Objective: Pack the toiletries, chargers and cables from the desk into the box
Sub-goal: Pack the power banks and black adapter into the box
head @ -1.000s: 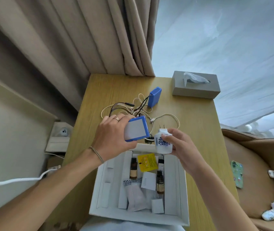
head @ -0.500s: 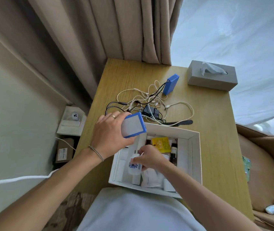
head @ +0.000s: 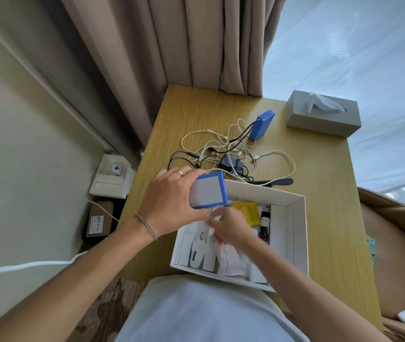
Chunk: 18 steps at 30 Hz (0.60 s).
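Your way into the white box (head: 297, 233) is crowded: the left hand (head: 171, 201) holds a blue-edged charger block (head: 208, 193) over its upper-left corner, and the right hand (head: 231, 227) hangs blurred over the middle compartments. The strip along the box's right wall looks open. Above the box, a cable tangle (head: 231, 154) with a black adapter (head: 232, 164) and a blue power bank (head: 261, 124) fills the worktop's (head: 196, 112) centre. Bare wood lies along the upper left and right of the box. A tissue box (head: 323, 113) blocks the upper-right corner.
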Available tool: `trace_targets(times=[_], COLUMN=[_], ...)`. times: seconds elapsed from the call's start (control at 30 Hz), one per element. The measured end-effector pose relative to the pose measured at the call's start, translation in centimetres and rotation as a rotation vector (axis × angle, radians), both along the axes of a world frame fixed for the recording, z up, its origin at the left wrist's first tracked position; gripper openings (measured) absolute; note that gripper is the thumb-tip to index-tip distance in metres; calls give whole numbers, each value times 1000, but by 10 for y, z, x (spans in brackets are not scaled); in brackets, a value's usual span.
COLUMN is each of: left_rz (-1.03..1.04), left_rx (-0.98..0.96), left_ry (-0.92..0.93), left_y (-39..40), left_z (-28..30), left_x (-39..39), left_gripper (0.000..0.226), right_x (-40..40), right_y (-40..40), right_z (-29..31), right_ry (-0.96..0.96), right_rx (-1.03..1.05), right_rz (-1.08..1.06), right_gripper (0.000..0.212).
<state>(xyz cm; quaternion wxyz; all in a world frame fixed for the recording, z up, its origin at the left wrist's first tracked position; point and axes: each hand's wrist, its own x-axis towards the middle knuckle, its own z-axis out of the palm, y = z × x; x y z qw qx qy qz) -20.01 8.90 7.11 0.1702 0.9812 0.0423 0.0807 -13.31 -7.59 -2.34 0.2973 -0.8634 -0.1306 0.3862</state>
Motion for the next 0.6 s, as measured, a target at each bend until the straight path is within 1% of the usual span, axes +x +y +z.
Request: trace_targets(times=[0.03, 0.07, 0.1, 0.13, 0.2, 0.23, 0.27, 0.3, 0.33, 0.4, 0.43, 0.53, 0.57, 0.6], left_rz=[-58, -126, -198, -268, -385, -431, -472, -510, -544, -589, -599, -595, -588, -586], left_rx=[8, 20, 38, 59, 83, 77, 61, 39, 21, 9, 16, 9, -13, -31], left_ry=[9, 23, 36, 43, 47, 42, 33, 25, 23, 29, 30, 38, 36, 27], left_y=[1, 1, 0, -3, -12, -18, -23, -28, -32, -37, -37, -34, -33, -31], left_z=[2, 4, 6, 8, 12, 13, 14, 14, 14, 12, 11, 6, 4, 1], left_x=[0, 0, 1, 1, 2, 3, 3, 3, 3, 4, 5, 11, 12, 13], left_gripper=[74, 74, 74, 74, 73, 73, 73, 73, 73, 75, 76, 75, 74, 72], right_x=[12, 25, 39, 52, 72, 78, 83, 87, 89, 90, 90, 85, 83, 80], right_y=[-8, -18, -26, -33, -40, -39, -37, -34, -31, -30, -32, -45, -49, -53], right_z=[11, 24, 38, 53, 78, 89, 98, 103, 107, 110, 108, 92, 86, 81], right_ry=[-1, -26, -86, -169, -312, -353, -362, -330, -263, -46, 75, 389, 469, 514], right_rx=[117, 235, 340, 417, 472, 467, 459, 450, 440, 432, 415, 364, 374, 389], right_rz=[-132, -245, -299, -266, -18, 134, 264, 344, 377, 343, 292, 170, 164, 182], right_gripper=[18, 13, 18, 33, 75, 89, 93, 89, 78, 46, 35, 19, 20, 28])
